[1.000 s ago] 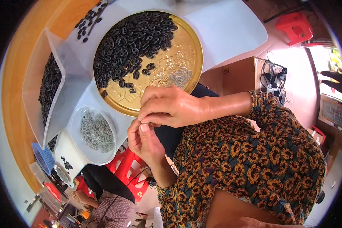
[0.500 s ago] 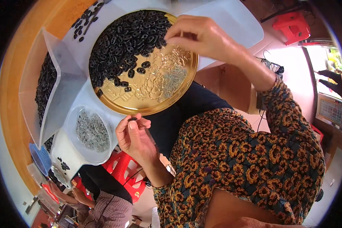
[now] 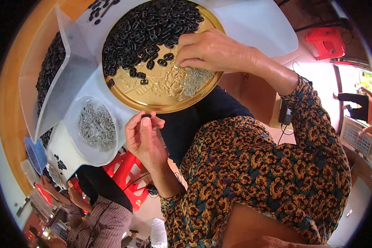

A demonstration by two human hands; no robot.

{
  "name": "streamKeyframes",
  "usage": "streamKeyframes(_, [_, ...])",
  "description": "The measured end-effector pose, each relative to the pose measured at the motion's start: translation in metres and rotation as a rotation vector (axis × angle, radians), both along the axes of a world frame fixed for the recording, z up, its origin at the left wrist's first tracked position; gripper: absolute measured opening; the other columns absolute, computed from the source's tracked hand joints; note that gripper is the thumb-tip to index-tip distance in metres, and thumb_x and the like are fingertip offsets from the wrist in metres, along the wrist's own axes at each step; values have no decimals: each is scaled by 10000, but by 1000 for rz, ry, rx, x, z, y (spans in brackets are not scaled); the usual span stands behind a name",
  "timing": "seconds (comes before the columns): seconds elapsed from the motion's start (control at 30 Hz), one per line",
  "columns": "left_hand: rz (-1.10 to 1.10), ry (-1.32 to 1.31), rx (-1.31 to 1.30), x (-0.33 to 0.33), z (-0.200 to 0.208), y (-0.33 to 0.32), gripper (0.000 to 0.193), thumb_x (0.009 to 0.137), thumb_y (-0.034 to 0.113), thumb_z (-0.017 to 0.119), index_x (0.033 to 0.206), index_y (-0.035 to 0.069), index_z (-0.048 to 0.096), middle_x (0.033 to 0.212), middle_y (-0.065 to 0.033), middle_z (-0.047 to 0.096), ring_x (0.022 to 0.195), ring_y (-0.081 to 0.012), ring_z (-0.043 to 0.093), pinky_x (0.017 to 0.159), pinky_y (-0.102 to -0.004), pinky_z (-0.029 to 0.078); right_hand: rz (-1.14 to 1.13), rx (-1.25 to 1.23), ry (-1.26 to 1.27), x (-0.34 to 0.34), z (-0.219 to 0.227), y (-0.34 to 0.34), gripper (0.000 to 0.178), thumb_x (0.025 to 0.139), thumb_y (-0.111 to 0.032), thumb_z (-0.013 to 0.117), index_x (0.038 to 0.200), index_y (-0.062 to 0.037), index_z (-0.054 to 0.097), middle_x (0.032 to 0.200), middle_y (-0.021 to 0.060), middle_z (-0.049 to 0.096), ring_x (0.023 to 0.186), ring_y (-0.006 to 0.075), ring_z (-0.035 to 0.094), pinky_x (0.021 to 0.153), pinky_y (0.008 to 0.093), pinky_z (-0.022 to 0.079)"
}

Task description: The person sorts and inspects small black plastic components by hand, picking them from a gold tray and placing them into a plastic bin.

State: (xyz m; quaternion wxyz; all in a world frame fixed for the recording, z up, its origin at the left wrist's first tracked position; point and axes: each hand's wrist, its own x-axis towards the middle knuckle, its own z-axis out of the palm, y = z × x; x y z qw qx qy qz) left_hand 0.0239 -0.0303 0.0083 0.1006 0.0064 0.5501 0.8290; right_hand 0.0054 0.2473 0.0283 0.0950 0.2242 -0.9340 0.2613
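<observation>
Left hand (image 3: 142, 138) at frame centre pinching a small black ring (image 3: 146, 116), right hand (image 3: 208, 51) fingers gathered on silvery pins (image 3: 194, 78) in round gold tray (image 3: 169, 105) upper centre, white bowl (image 3: 72, 136) left

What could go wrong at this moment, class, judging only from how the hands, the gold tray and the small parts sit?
1. The left hand pinches one small black ring at its fingertips, off the gold tray; it could slip and drop.
2. The right hand picks at the small silver pieces near the tray's rim; some may be flicked over the edge.
3. The heap of black rings lies close by, so the parts could mix.
</observation>
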Motion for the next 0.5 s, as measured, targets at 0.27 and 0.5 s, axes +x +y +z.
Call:
streamKeyframes(0.27, [-12, -5, 19, 0, -3, -1, 209, 911, 28, 609, 1108, -34, 580, 956, -179, 659, 735, -214, 641, 665, -316, 548, -3, 140, 5, -5, -4, -11, 139, 865, -198, 635, 879, -62, 615, 868, 59, 560, 756, 263, 622, 653, 389, 503])
streamKeyframes(0.5, [-17, -11, 33, -3, 0, 1, 206, 907, 41, 621, 1095, -33, 579, 968, -191, 663, 740, -222, 644, 662, -314, 539, 0, 57, -3, -4, -3, -8, 109, 856, -142, 623, 848, -43, 578, 851, 72, 574, 729, 265, 613, 642, 381, 494])
